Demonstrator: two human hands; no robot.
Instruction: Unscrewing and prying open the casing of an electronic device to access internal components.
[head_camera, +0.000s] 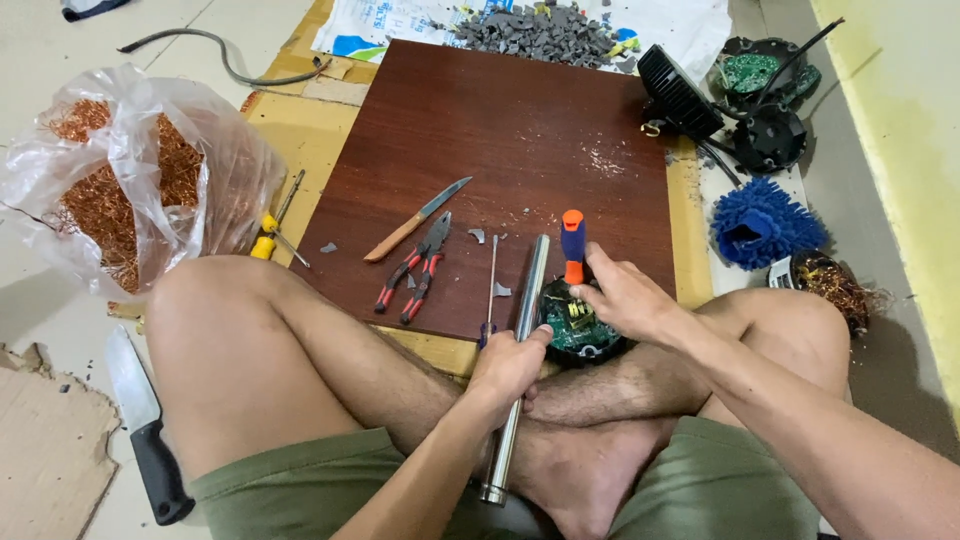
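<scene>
The left hand (505, 368) is wrapped around a steel pipe (520, 350). The right hand (625, 298) grips an orange-handled screwdriver (572, 243), pressing it into a round black circuit housing (578, 328) between both hands. Red pliers (415, 268) lie left of the left hand.

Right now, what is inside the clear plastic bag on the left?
The plastic bag holds a tangled mass of copper wire, visible through the film and the open top. Whatever lies beneath the wire or at the bag's bottom is covered, partly by the knee.
</scene>
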